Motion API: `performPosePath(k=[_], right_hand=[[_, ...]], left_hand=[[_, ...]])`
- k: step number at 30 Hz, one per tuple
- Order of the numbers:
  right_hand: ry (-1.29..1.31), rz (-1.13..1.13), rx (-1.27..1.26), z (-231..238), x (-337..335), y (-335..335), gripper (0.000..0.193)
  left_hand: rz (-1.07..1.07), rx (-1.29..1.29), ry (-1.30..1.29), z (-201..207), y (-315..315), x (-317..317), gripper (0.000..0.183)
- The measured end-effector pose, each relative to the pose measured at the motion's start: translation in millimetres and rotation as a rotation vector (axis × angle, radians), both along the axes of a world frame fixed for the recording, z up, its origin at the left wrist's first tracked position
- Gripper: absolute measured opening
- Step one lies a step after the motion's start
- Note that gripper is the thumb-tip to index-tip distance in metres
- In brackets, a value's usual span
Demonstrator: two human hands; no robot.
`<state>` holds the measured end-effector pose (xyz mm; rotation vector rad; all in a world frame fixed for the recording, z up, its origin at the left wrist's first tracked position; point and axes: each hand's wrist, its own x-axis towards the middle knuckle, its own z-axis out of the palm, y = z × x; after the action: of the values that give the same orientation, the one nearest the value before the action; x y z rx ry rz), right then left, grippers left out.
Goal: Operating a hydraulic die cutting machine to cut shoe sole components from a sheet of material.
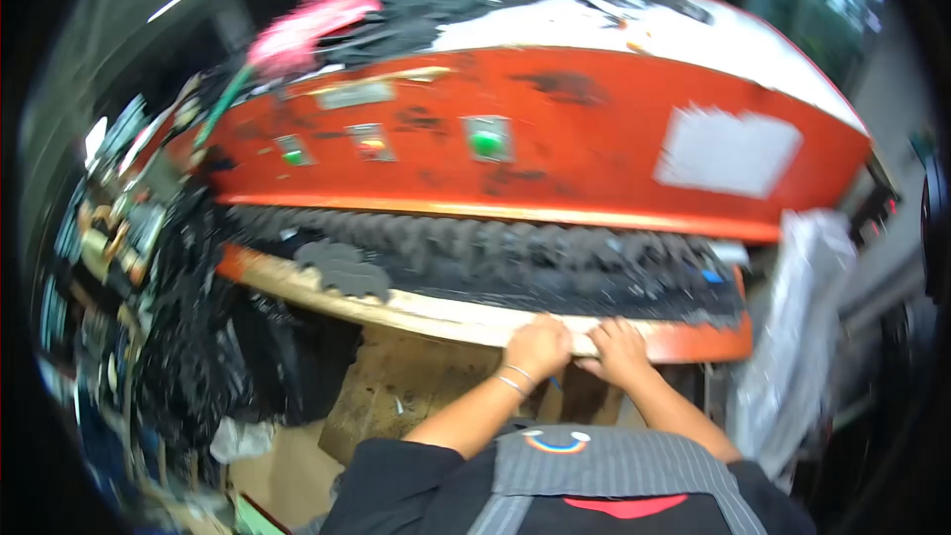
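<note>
Head view: your left hand [540, 345] and right hand [621, 349] had their grip clamped on the front rail [466, 322], near you. Bracing seemed the step in hand; the next move probably called for freeing one toward the dark scalloped pieces [342, 269] at the rail's left. Beyond rose the orange panel [584, 154].

Both sides were cluttered.
Pink duster [315, 28] slanted upper left, black plastic [272, 352] below; clear plastic [792, 322] hung right, window [827, 5] above.
</note>
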<state>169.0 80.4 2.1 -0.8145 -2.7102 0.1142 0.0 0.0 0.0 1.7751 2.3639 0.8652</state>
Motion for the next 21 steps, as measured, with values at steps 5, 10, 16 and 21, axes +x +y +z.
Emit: performPosePath(k=[5,10,16,21], right_hand=[[0.186,-0.101,0.009,-37.9,46.7,2.3,0.049],[0.153,-0.163,-0.046,-36.4,51.2,9.0,0.045],[0.125,-0.159,-0.066,-30.8,53.9,19.2,0.039],[-0.005,0.062,-0.287,-9.0,77.9,56.0,0.038]], left_hand=[[-0.119,0.115,0.168,-22.1,26.1,40.3,0.023],[-0.076,0.147,0.237,-41.4,40.4,46.5,0.025],[-0.052,0.038,0.180,-29.8,49.3,53.8,0.028],[-0.169,-0.350,0.187,2.2,77.0,50.5,0.046]])
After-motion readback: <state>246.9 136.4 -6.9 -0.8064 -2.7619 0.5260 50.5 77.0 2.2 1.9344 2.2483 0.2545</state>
